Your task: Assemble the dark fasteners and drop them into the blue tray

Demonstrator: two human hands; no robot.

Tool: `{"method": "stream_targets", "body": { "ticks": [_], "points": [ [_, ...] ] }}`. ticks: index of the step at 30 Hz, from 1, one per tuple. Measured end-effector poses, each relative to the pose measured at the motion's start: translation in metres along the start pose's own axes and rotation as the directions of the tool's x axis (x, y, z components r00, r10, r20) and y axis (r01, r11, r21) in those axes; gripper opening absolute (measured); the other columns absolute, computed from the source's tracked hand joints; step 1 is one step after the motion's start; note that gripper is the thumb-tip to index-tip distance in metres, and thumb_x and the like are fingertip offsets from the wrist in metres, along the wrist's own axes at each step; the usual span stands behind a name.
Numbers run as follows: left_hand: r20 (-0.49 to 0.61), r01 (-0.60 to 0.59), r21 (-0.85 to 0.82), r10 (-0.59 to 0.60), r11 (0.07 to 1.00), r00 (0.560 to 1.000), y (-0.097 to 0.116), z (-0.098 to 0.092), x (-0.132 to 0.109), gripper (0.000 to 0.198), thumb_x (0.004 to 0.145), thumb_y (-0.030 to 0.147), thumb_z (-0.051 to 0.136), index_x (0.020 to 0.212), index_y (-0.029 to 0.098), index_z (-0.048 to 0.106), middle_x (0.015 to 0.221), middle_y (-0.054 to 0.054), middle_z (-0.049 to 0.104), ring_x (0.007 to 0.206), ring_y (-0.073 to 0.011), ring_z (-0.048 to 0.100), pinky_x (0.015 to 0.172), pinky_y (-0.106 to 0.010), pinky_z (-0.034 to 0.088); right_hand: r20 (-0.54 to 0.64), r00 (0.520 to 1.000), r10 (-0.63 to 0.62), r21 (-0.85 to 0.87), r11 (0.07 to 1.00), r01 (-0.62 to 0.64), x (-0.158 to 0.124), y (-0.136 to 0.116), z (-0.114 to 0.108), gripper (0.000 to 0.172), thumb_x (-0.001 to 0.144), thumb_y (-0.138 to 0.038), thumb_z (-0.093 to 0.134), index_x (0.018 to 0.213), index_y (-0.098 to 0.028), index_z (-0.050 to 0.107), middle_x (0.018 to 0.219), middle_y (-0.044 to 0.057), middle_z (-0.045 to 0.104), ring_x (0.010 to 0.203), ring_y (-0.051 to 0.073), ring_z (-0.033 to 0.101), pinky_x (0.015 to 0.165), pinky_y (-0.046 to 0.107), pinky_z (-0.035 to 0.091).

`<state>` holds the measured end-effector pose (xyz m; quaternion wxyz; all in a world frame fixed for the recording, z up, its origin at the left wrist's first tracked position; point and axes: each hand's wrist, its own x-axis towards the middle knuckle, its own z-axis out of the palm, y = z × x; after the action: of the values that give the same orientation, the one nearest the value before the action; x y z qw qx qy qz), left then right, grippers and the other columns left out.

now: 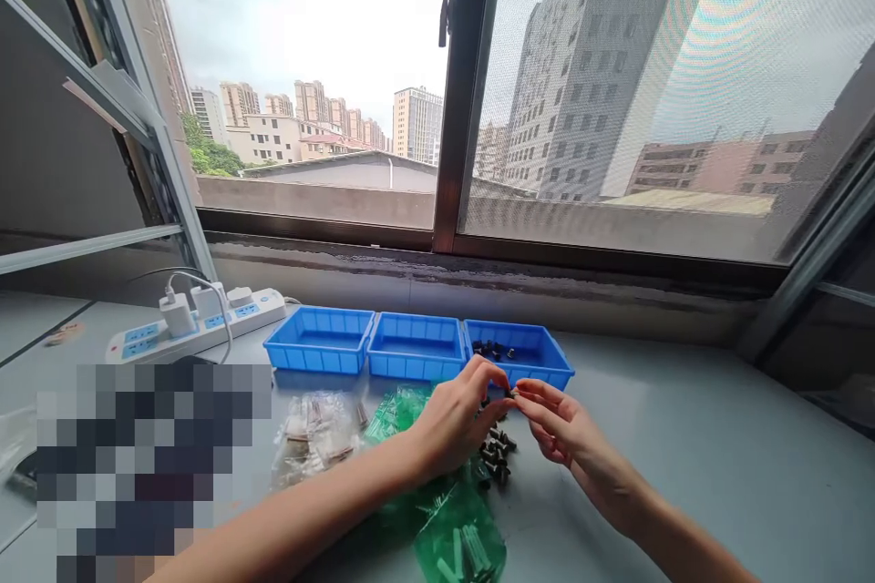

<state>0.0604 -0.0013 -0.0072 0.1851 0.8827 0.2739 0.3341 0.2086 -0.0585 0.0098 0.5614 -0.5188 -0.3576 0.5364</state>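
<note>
My left hand (459,414) and my right hand (564,428) meet fingertip to fingertip in front of the right-hand blue bin. Pinched between them is a small dark bolt (511,393), mostly covered by the fingers. Below lies a loose heap of dark bolts (499,454) on the table, partly behind my left hand. Green plastic bags (459,533) lie under and in front of my left forearm, the nearest with long metal pieces inside. More small dark parts sit in the right blue bin (547,355).
Two other blue bins (315,355) (416,363) stand left of it in a row. Clear bags of small parts (314,433) lie at left. A white power strip (250,314) with plugged-in chargers and a blurred-out area are farther left. Behind the grey table (684,437) is a window.
</note>
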Motion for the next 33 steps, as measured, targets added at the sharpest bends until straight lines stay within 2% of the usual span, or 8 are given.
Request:
{"method": "stream_targets", "body": {
  "ticks": [5, 8, 14, 17, 21, 25, 28, 33],
  "points": [
    [-0.051, -0.02, -0.015, 0.02, 1.0, 0.999, 0.0, 0.001, 0.0, 0.016, 0.089, 0.026, 0.053, 0.103, 0.02, 0.047, 0.098, -0.002, 0.055, 0.079, -0.0137, 0.057, 0.071, -0.025, 0.047, -0.002, 1.0, -0.003, -0.008, 1.0, 0.003, 0.001, -0.001, 0.0, 0.064, 0.04, -0.056, 0.083, 0.089, -0.018, 0.066, 0.045, -0.01, 0.033, 0.042, 0.006, 0.022, 0.042, 0.022, 0.015],
    [-0.044, -0.012, -0.002, 0.012, 1.0, 0.999, -0.001, 0.002, 0.001, 0.021, 0.087, 0.025, 0.057, 0.105, 0.02, 0.049, 0.097, -0.002, 0.055, 0.078, -0.0138, 0.058, 0.071, -0.025, 0.048, -0.014, 0.999, -0.034, -0.045, 0.998, 0.033, 0.004, -0.003, -0.003, 0.064, 0.041, -0.062, 0.08, 0.085, -0.017, 0.068, 0.041, -0.01, 0.03, 0.042, 0.006, 0.021, 0.042, 0.023, 0.014],
    [0.021, -0.023, -0.007, 0.023, 1.0, 1.0, -0.001, 0.001, 0.002, 0.006, 0.087, 0.018, 0.056, 0.091, 0.021, 0.058, 0.094, -0.001, 0.055, 0.079, -0.0126, 0.059, 0.071, -0.022, 0.047, -0.082, 0.989, -0.123, -0.133, 0.985, 0.111, 0.015, 0.003, -0.013, 0.06, 0.045, -0.068, 0.075, 0.076, -0.017, 0.069, 0.04, -0.009, 0.032, 0.04, 0.006, 0.025, 0.041, 0.022, 0.018],
    [0.033, -0.023, -0.006, 0.023, 1.0, 0.999, -0.001, 0.001, 0.002, 0.007, 0.086, 0.015, 0.056, 0.09, 0.02, 0.06, 0.093, -0.002, 0.055, 0.081, -0.0127, 0.059, 0.073, -0.022, 0.047, -0.096, 0.982, -0.162, -0.189, 0.972, 0.142, 0.019, 0.008, -0.017, 0.058, 0.048, -0.066, 0.075, 0.076, -0.016, 0.07, 0.041, -0.008, 0.038, 0.039, 0.006, 0.029, 0.04, 0.022, 0.022],
    [0.031, -0.036, 0.013, 0.035, 0.999, 0.999, -0.002, 0.002, 0.002, 0.009, 0.088, 0.016, 0.054, 0.09, 0.02, 0.062, 0.095, -0.002, 0.056, 0.082, -0.0127, 0.059, 0.072, -0.022, 0.048, -0.088, 0.968, -0.234, -0.282, 0.938, 0.201, 0.027, 0.013, -0.025, 0.055, 0.05, -0.063, 0.076, 0.076, -0.015, 0.071, 0.051, 0.0, 0.054, 0.041, 0.01, 0.04, 0.038, 0.024, 0.031],
    [0.008, -0.07, 0.036, 0.069, 0.997, 0.998, -0.002, 0.003, 0.003, 0.011, 0.089, 0.02, 0.053, 0.089, 0.019, 0.064, 0.097, -0.002, 0.055, 0.076, -0.0108, 0.059, 0.07, -0.022, 0.049, -0.111, 0.923, -0.368, -0.351, 0.884, 0.31, 0.034, 0.016, -0.035, 0.051, 0.056, -0.061, 0.074, 0.081, -0.016, 0.071, 0.07, 0.006, 0.064, 0.049, 0.013, 0.05, 0.037, 0.024, 0.037],
    [-0.006, -0.099, 0.065, 0.1, 0.993, 0.995, -0.005, 0.005, 0.004, 0.008, 0.087, 0.023, 0.058, 0.085, 0.019, 0.065, 0.099, -0.003, 0.053, 0.071, -0.0091, 0.057, 0.065, -0.021, 0.048, -0.164, 0.887, -0.432, -0.375, 0.859, 0.35, 0.035, 0.013, -0.038, 0.052, 0.058, -0.062, 0.072, 0.084, -0.018, 0.069, 0.084, 0.007, 0.066, 0.053, 0.014, 0.055, 0.036, 0.023, 0.039],
    [-0.017, -0.126, 0.09, 0.128, 0.988, 0.992, -0.008, 0.006, 0.004, 0.01, 0.081, 0.026, 0.066, 0.076, 0.018, 0.064, 0.099, -0.003, 0.052, 0.071, -0.0094, 0.056, 0.061, -0.021, 0.048, -0.182, 0.81, -0.557, -0.517, 0.755, 0.403, 0.03, 0.001, -0.042, 0.051, 0.066, -0.065, 0.065, 0.086, -0.019, 0.069, 0.089, 0.008, 0.067, 0.054, 0.015, 0.058, 0.037, 0.024, 0.043]
  ]
}}
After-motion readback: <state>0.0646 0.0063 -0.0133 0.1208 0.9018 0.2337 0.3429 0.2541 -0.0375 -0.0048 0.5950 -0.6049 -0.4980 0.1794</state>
